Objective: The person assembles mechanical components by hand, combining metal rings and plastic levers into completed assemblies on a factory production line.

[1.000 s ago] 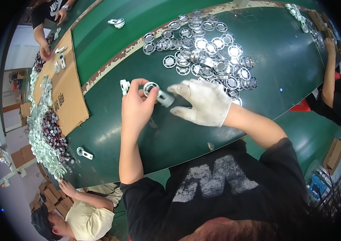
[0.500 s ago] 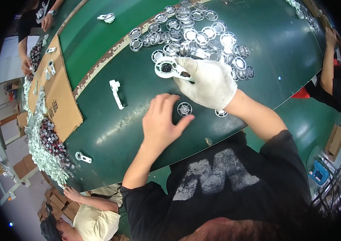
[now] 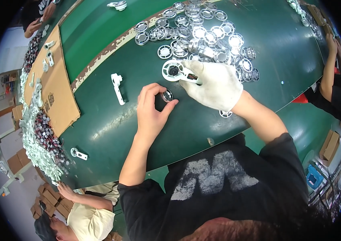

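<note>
Head view: bare left hand (image 3: pixel 151 108), partly curled, grips a tilted silver disc (image 3: pixel 167 95) between thumb and fingers, over the green table (image 3: pixel 106 130). Gloved right hand (image 3: pixel 215 83) is closed on the arm of a pale ring-ended part (image 3: pixel 181 72), ring pointing left, just to the far right of the disc. Piled discs (image 3: pixel 210 37) lie at the far side; a second pale part (image 3: pixel 118 90) rests left, apart from both hands.
</note>
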